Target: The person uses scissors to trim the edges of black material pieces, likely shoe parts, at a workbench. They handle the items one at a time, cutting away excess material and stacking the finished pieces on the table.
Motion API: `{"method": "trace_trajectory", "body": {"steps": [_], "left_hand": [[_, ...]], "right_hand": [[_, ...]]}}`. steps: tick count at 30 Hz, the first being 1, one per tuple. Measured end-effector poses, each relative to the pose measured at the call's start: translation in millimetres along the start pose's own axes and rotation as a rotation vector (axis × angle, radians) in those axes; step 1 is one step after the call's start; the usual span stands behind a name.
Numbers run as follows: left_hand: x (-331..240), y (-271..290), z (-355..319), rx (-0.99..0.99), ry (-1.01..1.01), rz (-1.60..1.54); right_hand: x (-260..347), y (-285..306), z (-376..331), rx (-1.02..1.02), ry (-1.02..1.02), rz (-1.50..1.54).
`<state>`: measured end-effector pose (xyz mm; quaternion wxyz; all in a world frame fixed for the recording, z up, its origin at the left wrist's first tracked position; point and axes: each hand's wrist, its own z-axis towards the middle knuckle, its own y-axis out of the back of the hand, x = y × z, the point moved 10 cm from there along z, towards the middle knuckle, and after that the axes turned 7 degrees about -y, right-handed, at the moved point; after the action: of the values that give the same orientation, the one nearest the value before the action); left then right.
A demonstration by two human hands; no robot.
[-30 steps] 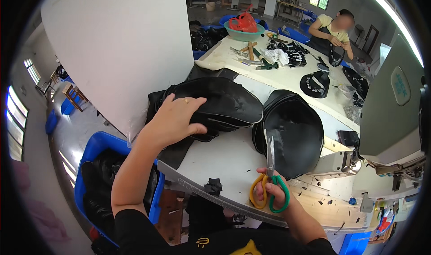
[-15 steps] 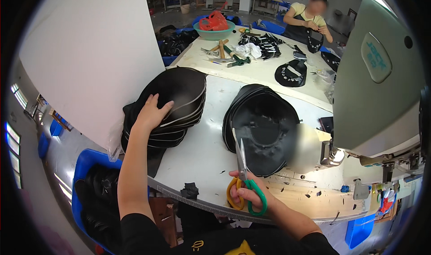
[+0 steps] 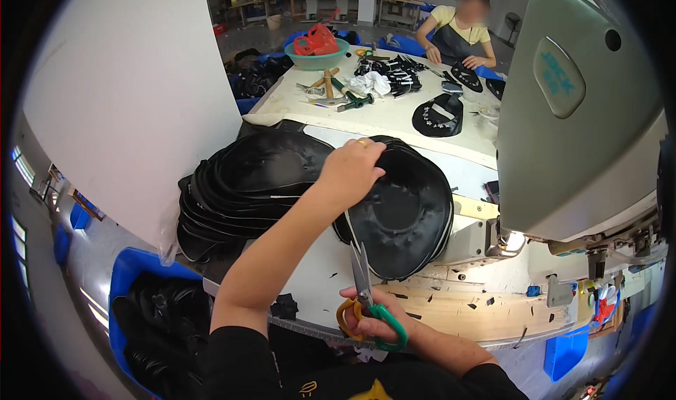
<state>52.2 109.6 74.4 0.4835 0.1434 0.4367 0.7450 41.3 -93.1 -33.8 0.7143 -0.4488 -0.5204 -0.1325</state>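
Head cam: left hand pinches the rim of a black piece on the bench, right hand grips scissors, blades nearly closed.

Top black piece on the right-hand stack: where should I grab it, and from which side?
Grip the top black piece at its upper-left rim, coming from the left over the left stack, much as the left hand does now. That edge looks raised and free; the sewing machine crowds the right side, and the right hand holds scissors at the near side.
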Motion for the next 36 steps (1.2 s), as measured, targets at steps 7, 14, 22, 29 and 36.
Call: {"method": "trace_trajectory", "body": {"steps": [7,14,22,29,36], "left_hand": [[38,-51,10,-0.256,0.202,0.435],[86,-53,-8,-0.287,0.39,-0.105],[50,8,-55,-0.863,0.274,-1.651],[-22,103,-108,-0.631,0.237,-1.02],[-49,110,-152,-0.747,0.208,-1.548]], "right_hand": [[5,13,-1,-0.092,-0.012,0.016],[18,17,-5,-0.157,0.069,0.065],[18,-20,-23,0.017,0.044,-0.386],[124,-72,-76,-0.323,0.512,-1.068],[157,-100,-16,-0.357,0.55,-0.836]]}}
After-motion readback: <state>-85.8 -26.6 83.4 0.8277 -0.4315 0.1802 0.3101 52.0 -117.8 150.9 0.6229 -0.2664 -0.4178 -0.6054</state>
